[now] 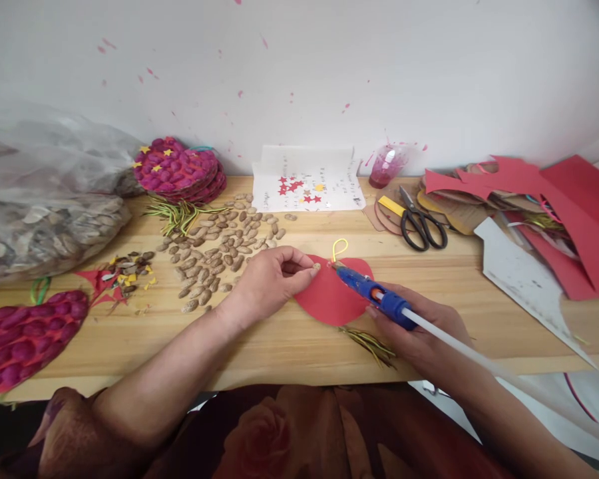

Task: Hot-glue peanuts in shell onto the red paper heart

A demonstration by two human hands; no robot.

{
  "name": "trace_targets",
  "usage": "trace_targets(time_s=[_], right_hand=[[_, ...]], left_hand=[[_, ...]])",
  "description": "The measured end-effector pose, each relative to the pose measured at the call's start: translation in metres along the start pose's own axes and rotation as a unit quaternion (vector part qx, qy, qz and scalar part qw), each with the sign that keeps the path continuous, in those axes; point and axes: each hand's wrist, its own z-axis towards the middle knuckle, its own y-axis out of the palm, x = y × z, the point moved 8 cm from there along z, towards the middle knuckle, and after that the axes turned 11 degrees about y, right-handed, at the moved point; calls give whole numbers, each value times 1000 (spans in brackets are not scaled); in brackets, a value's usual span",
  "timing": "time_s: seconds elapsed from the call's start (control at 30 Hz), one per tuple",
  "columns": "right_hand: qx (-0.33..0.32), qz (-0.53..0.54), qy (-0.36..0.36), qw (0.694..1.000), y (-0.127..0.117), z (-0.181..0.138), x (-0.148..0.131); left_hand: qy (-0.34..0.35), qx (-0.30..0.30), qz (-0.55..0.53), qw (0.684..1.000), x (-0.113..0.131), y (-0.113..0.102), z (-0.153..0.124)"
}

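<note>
My left hand pinches a small peanut shell at its fingertips, just above the left part of a red paper heart lying on the wooden table. My right hand grips a blue glue gun with a white glue stick out the back. Its nozzle points left toward the shell, a short gap away. A yellow cord loop sticks out at the top of the heart.
Loose peanut shells spread left of the heart. Shell-covered magenta hearts are stacked at the back; another lies front left. A plastic bag of shells, black scissors, red card sheets and a pink cup stand around.
</note>
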Motion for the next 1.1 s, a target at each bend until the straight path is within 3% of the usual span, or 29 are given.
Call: trace_targets(time_s=[0.2, 0.53, 0.7, 0.87, 1.1], right_hand=[[-2, 22, -5, 1000, 0, 3, -11], [-29, -23, 9, 999, 3, 7, 0], [-60, 22, 50, 997, 6, 9, 2], [-26, 34, 66, 997, 4, 12, 7], [-29, 44, 131, 990, 6, 14, 20]], left_hand=[[-2, -1, -3, 1000, 1, 1, -1], [8, 0, 2, 1000, 1, 2, 0], [11, 2, -2, 1000, 3, 3, -1], [13, 0, -3, 1000, 2, 3, 0], [15, -7, -11, 1000, 1, 5, 0]])
